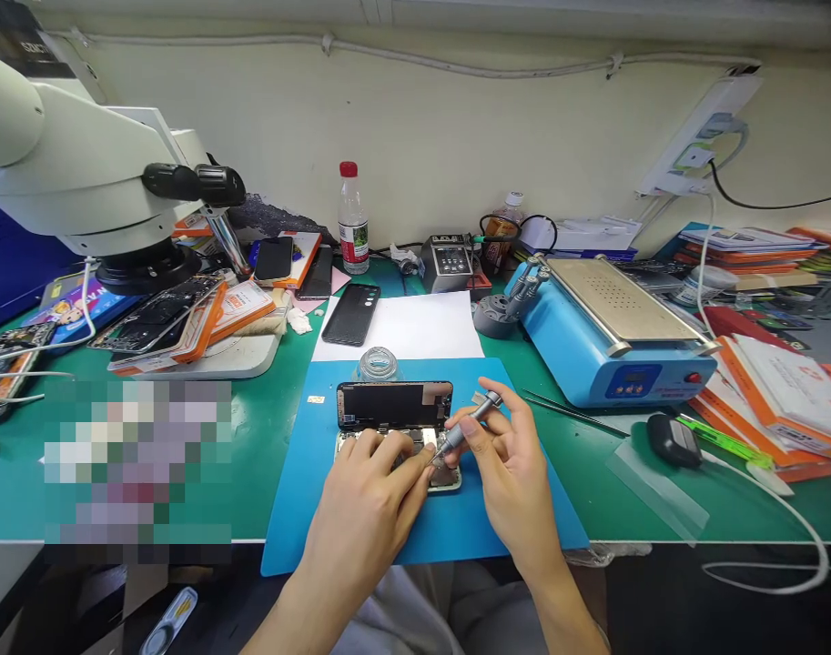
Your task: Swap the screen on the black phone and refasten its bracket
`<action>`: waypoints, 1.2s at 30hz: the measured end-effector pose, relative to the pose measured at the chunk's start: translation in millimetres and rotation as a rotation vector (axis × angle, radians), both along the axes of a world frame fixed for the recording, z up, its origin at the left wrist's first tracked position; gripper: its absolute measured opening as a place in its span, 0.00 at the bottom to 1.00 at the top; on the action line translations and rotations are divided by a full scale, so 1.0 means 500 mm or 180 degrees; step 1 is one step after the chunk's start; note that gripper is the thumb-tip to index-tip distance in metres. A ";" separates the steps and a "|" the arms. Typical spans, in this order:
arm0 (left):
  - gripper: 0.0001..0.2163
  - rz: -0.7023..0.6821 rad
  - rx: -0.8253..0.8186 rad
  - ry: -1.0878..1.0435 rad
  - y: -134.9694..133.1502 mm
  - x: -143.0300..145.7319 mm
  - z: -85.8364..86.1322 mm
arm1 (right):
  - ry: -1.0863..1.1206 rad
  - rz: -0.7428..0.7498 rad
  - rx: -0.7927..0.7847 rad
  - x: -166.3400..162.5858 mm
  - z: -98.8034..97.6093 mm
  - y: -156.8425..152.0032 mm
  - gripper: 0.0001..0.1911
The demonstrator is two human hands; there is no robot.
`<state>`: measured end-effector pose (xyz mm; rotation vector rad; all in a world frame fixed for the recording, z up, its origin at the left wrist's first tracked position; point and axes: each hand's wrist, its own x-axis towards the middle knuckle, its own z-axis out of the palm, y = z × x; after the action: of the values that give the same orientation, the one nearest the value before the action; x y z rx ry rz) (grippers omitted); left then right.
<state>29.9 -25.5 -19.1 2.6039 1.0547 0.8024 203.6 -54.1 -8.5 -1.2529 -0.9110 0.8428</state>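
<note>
An opened phone (pixel 448 484) lies on the blue mat (pixel 298 509), its dark screen panel (pixel 391 405) propped upright along the far edge. Over the phone's exposed insides rests my left hand (pixel 367 487), fingers bent and pressed down on it, hiding much of the left and middle. My right hand (pixel 517 473) grips a slim grey screwdriver (pixel 466 432), which slants down to the left. Its tip meets the phone's right part beside my left fingertips; the exact contact spot is too small to make out. A clear round jar (pixel 378 366) stands just behind the screen.
A microscope (pixel 107 173) overhangs the left, near stacked phone parts (pixel 166 309). Behind lie a black phone case (pixel 351 315), a white sheet (pixel 421 327) and a bottle (pixel 353 223). To the right are tweezers (pixel 572 414), a blue heating plate machine (pixel 620 337) and orange-white boxes (pixel 790 391).
</note>
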 end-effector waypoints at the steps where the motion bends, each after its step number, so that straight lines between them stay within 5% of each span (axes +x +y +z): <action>1: 0.12 -0.0003 -0.0001 0.0002 0.000 0.000 0.000 | 0.0002 0.0001 0.0000 0.000 0.000 0.000 0.29; 22: 0.12 0.0029 0.0044 0.0042 -0.001 0.000 -0.002 | -0.0124 -0.0123 0.0009 0.004 0.003 -0.001 0.28; 28: 0.12 0.0006 0.0091 0.0074 0.000 0.001 -0.001 | -0.1326 -0.0836 0.0577 0.002 0.013 0.005 0.26; 32: 0.12 0.0030 0.0037 0.0014 0.000 0.001 -0.003 | -0.2155 -0.0592 0.1036 0.007 0.001 0.028 0.26; 36: 0.12 0.0091 -0.0002 0.0029 -0.001 0.001 -0.005 | -0.2460 -0.0443 0.0921 0.011 -0.019 0.038 0.26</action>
<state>30.6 -26.1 -21.4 2.6001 1.0968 0.7971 209.0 -35.3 -18.0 -1.3758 -1.4723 0.0770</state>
